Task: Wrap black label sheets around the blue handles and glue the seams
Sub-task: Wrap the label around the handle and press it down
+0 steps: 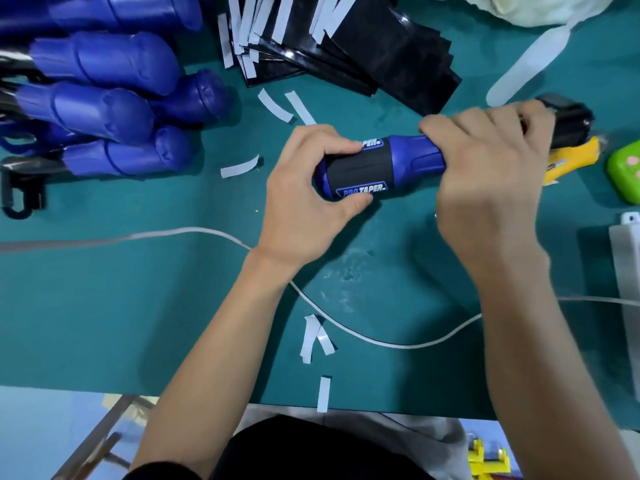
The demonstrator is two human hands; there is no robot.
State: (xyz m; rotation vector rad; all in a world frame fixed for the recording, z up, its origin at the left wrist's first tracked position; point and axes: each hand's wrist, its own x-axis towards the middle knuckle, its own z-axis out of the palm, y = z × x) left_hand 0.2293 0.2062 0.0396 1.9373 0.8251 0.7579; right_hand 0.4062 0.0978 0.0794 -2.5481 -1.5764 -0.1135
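Observation:
A blue handle (408, 154) lies sideways above the middle of the green table, held by both hands. A black label sheet (363, 171) printed with "PRO TAPER" is wrapped around its left part. My left hand (308, 188) curls around the left end, fingers pressing on the label. My right hand (485, 161) grips the right end and hides it. A stack of black label sheets (381, 53) lies at the top centre. A pile of bare blue handles (104, 98) fills the top left.
White backing strips (313, 336) lie scattered over the green table (138, 306). A white cable (381, 341) loops across it. A yellow tool (575, 161), partly hidden, and a green box (625, 171) sit at the right. The table's front edge runs along the bottom.

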